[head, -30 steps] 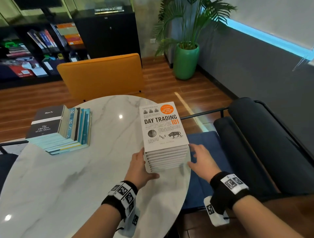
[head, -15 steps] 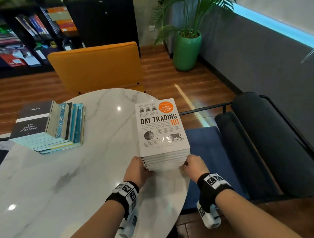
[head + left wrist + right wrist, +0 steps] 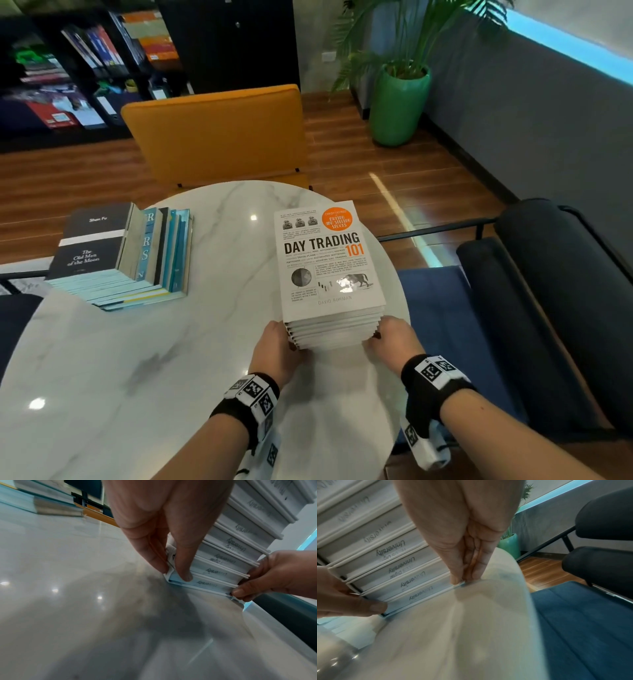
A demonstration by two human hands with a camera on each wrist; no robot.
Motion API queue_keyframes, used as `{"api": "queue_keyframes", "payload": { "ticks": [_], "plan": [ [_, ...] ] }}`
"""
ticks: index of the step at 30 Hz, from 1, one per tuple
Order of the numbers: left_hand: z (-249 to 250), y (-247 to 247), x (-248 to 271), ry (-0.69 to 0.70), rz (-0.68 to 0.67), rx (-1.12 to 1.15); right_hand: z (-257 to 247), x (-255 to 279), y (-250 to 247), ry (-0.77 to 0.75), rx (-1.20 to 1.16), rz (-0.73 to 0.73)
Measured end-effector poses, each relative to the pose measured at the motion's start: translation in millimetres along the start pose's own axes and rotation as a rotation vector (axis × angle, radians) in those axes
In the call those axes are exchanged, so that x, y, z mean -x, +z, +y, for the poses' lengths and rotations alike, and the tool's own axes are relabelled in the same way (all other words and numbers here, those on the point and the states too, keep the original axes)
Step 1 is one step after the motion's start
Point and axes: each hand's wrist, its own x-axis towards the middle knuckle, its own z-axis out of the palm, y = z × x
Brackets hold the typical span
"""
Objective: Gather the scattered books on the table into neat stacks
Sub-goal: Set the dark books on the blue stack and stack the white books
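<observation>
Far to the left of both hands, a slanted stack of teal books [image 3: 113, 260] lies on the glossy marble table [image 3: 120, 377]. The left hand [image 3: 279, 349] pinches the lower left corner of the white book stack [image 3: 330, 274], thumb and fingers curled on the bottom volumes. The stack is tall, with smooth hard covers and pale page edges. At its right side, the right hand [image 3: 388, 337] grips the lower right corner, fingers pressed together and pointing down.
</observation>
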Motion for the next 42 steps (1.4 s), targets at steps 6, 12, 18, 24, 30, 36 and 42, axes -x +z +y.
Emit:
{"api": "queue_keyframes", "payload": {
  "ticks": [6,12,18,24,30,36,42],
  "plan": [
    [-35,-33,-17,-0.041,0.047,0.016,-48,-29,19,-0.060,0.045,-0.029],
    [-63,-75,-40,-0.054,0.099,0.039,-101,-55,36,-0.071,0.099,-0.062],
    [-89,-113,-71,-0.094,0.112,0.049,-146,-85,55,-0.049,0.094,-0.090],
    [-105,-140,-104,-0.145,0.075,0.054,-178,-110,65,-0.054,0.143,-0.028],
    [-115,-156,-132,-0.165,0.058,-0.048,-198,-128,73,-0.017,0.179,0.023],
    [-110,-160,-135,-0.135,0.050,-0.016,-203,-133,79,0.007,0.172,0.066],
    [-109,-170,-86,-0.071,0.102,0.090,-200,-106,94,0.162,-0.057,0.107]
  ]
}}
